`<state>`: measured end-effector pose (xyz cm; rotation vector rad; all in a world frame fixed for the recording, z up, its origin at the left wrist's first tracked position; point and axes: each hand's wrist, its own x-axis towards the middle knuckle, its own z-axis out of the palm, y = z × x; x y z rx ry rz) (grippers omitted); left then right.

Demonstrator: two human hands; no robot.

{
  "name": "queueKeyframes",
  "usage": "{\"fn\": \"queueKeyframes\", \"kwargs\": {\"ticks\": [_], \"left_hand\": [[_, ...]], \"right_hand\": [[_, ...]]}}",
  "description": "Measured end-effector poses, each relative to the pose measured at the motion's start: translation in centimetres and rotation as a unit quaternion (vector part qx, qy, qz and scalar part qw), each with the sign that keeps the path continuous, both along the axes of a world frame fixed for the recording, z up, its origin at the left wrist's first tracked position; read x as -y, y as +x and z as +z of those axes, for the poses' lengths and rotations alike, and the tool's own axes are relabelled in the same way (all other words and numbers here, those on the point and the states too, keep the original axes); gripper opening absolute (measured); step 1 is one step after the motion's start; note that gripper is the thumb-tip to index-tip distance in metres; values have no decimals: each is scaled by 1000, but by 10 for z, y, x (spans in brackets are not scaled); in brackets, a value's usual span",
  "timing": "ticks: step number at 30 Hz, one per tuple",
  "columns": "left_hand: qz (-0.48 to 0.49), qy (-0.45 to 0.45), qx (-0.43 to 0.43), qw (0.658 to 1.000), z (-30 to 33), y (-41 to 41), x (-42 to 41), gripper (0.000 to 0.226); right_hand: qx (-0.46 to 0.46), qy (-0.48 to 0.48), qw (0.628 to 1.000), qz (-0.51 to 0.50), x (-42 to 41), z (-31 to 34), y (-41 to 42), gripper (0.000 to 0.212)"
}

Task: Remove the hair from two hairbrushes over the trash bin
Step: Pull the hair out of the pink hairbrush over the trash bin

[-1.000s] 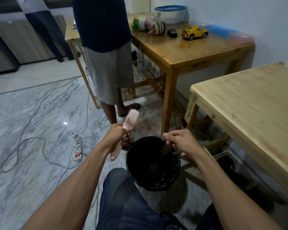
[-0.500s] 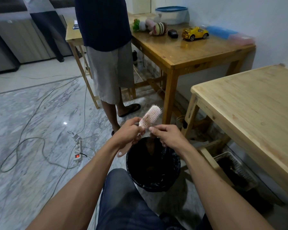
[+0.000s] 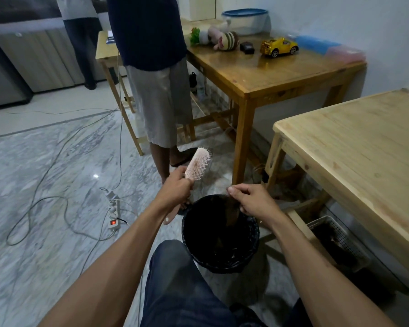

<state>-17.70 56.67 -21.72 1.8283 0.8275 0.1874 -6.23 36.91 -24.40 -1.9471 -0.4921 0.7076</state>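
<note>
Item one, nearest: my knee in dark jeans (image 3: 175, 279), just beside the black trash bin (image 3: 250, 234) on the marble floor. Item two: my right hand (image 3: 250, 199), over the far rim of the bin, fingers curled in a pinch on a dark tuft of hair (image 3: 233, 208) that hangs down into the bin's mouth. Item three: my left hand (image 3: 176, 191), left of the bin, wrapped round the neck of a pink hairbrush (image 3: 198, 164), bristles up and to the right, handle end poking out below my wrist. Reddish traces show in the bristles, so I judge it not yet clean. A second brush is not in view. Item four, farther: a power strip (image 3: 112, 212) with cords on the floor, a person standing by a wooden table (image 3: 269, 76) carrying a yellow toy car (image 3: 278, 46). Risks, as I judge them: the tuft clings to my fingers or drifts past the rim onto the floor, since I hold it near the edge; the brush sits outside the bin, so loosened strands would fall on the marble.
</note>
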Motion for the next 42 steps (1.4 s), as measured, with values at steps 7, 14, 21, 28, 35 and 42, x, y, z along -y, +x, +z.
{"fn": "queueKeyframes", "kwargs": {"ticks": [7, 14, 21, 28, 35, 42], "left_hand": [[-84, 45, -10, 995, 10, 0, 16, 34], [-178, 93, 1, 980, 24, 4, 34, 50], [-150, 188, -3, 971, 20, 2, 21, 50], [-88, 200, -6, 976, 7, -7, 14, 44], [-91, 222, 6, 971, 7, -4, 18, 40], [-134, 287, 91, 944, 5, -5, 25, 38]], "right_hand": [[-17, 26, 998, -54, -18, 18, -2, 53], [-96, 94, 991, -9, -33, 17, -8, 33], [-9, 86, 993, -83, -26, 2, 0, 23], [27, 27, 998, -47, -18, -2, 1, 21], [45, -2, 993, -112, -33, 10, -2, 55], [-115, 114, 976, -148, -43, 21, 7, 15]]}}
